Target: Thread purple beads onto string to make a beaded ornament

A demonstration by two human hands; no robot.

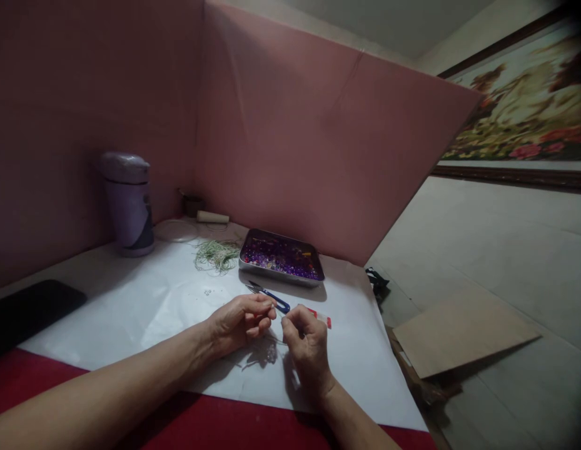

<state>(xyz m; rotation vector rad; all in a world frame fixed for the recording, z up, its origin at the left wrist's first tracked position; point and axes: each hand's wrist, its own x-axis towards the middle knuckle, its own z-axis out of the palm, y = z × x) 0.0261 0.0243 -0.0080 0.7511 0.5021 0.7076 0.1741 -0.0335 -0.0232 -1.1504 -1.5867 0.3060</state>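
My left hand (246,317) is closed in a pinch, with a tiny pale bit at its fingertips. Close beside it on the right, my right hand (306,340) pinches something too small to make out. Thin strands and a small clear beaded cluster (270,354) hang or lie below the fingers. Behind my hands, blue-handled thread snips (281,304) rest on the white sheet (168,312). A red and white packet (324,319) is partly hidden by my right hand. Farther back stands a metal tray (281,275) of purple beads.
Tangled green thread (217,256) lies left of the tray. Behind it are a pale roller (212,217) and a dark cup (192,205). A lilac tumbler (129,209) and a black flat object (34,309) occupy the left. Pink panels (294,144) border the back.
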